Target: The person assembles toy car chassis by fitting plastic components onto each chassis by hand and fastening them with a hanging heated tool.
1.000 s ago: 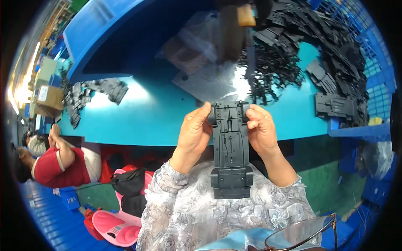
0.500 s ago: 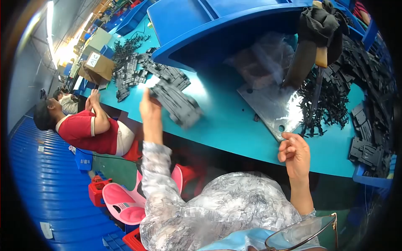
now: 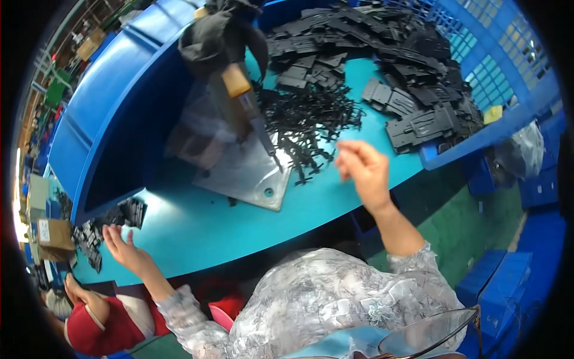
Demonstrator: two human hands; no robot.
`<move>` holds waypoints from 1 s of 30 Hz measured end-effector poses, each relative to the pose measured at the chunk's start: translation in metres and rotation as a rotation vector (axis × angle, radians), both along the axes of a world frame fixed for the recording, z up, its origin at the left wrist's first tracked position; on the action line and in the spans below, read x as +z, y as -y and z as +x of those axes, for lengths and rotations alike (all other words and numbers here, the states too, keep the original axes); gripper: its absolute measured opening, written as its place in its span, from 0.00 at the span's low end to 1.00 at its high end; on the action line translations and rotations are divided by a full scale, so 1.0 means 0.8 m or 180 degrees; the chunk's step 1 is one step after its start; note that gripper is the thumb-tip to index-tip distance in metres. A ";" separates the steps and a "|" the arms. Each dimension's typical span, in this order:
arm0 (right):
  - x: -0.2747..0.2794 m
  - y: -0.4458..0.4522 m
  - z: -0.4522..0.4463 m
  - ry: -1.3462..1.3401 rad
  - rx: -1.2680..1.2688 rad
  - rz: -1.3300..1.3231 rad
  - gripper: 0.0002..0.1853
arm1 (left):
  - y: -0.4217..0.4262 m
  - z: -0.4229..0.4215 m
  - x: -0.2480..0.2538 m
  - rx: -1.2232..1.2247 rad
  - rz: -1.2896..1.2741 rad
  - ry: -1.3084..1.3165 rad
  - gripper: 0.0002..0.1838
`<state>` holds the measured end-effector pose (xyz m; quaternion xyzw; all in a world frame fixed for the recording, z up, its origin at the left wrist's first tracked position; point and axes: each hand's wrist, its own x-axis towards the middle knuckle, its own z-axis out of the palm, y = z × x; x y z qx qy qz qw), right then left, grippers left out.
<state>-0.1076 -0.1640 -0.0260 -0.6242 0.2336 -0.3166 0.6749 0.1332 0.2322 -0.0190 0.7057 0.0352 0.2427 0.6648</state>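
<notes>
My left hand (image 3: 127, 250) is open and holds nothing, close beside a group of black plastic parts (image 3: 133, 212) at the left of the turquoise table (image 3: 209, 239). My right hand (image 3: 363, 170) is above the table's front edge, its thumb and forefinger near each other; whether anything small is between them cannot be made out. Just beyond it lies a heap of small black pieces (image 3: 311, 116). A large pile of flat black chassis plates (image 3: 421, 127) spreads over the right side. A screwdriver with a wooden-coloured end (image 3: 236, 81) hangs over a clear plate (image 3: 251, 179).
A big blue bin (image 3: 113, 96) stands tilted at the left back. A blue basket (image 3: 496, 66) is at the right, with a plastic bag (image 3: 526, 152) below it. A cardboard box (image 3: 55, 239) and a person in red (image 3: 89, 329) are at the far left.
The chassis plate held in both hands earlier went left in my left hand and has been let go. My right hand has moved toward the small black pieces. The view has turned right.
</notes>
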 end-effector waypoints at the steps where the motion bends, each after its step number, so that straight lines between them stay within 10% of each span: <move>1: 0.007 0.023 0.001 -0.0252 -0.0436 -0.1141 0.09 | 0.030 -0.029 0.000 -0.0232 0.0056 0.0155 0.19; 9: 0.001 0.133 -0.059 -0.2169 -0.1334 -0.4201 0.19 | 0.114 -0.131 -0.005 -0.1835 -0.0653 0.0030 0.12; 30: -0.028 0.131 -0.078 -0.1551 -0.2374 -0.4163 0.19 | 0.178 -0.165 -0.007 -0.2672 -0.1236 -0.0721 0.09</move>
